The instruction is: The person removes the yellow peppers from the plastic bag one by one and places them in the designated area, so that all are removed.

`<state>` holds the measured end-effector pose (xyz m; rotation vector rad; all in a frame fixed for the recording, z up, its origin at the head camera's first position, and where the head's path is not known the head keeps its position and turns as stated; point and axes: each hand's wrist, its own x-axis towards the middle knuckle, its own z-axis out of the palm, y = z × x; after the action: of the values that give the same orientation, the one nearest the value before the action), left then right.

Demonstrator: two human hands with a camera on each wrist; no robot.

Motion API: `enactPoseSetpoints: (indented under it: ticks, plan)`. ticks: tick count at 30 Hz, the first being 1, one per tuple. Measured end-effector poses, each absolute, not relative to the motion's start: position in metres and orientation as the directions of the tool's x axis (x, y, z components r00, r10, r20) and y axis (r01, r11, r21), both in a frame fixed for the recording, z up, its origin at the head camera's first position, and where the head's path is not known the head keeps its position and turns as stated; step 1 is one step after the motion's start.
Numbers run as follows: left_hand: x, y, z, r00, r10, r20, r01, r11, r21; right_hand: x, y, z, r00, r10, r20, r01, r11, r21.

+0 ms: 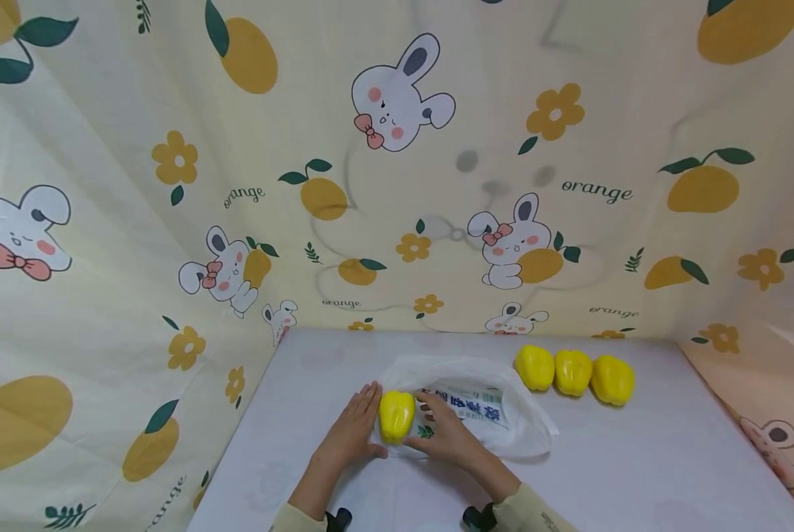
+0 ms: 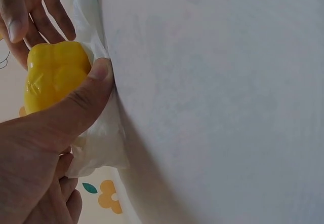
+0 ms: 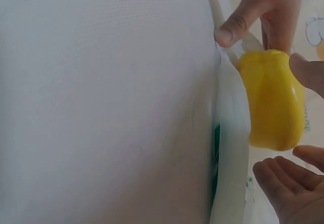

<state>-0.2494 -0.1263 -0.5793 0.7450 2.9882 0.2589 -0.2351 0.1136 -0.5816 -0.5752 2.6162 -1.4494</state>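
A yellow bell pepper [image 1: 397, 417] sits on the left end of a white plastic bag [image 1: 526, 436] spread over the table. My left hand [image 1: 351, 427] lies along the pepper's left side, fingers stretched forward and thumb on the bag's near edge. On the other side is my right hand [image 1: 451, 436], its thumb and fingers spread apart beside the pepper. The right wrist view shows gaps between the right fingertips [image 3: 276, 181] and the pepper [image 3: 273, 102]. In the left wrist view, the left thumb partly covers the pepper [image 2: 55, 74].
Three more yellow bell peppers stand in a row at the back right: a left one [image 1: 535, 368], a middle one [image 1: 573, 373] and a right one [image 1: 612, 380]. A patterned cloth [image 1: 397, 222] rises behind the white table [image 1: 669, 458].
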Motion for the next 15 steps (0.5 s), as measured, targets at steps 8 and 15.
enactPoseSetpoints:
  ticks: [8, 15]
  plan:
    - [-0.2504, -0.1263, -0.5796, -0.884, 0.467, -0.005, 0.461, 0.873, 0.161, -0.2392, 0.1079, -0.5839, -0.927, -0.363, 0.1, -0.29, 0.517, -0.805]
    - [-0.2507, -0.1255, -0.5822, -0.886, 0.462, -0.021, 0.454, 0.878, 0.15, -0.2412, 0.1048, -0.5876, -0.933, -0.348, 0.095, -0.277, 0.522, -0.806]
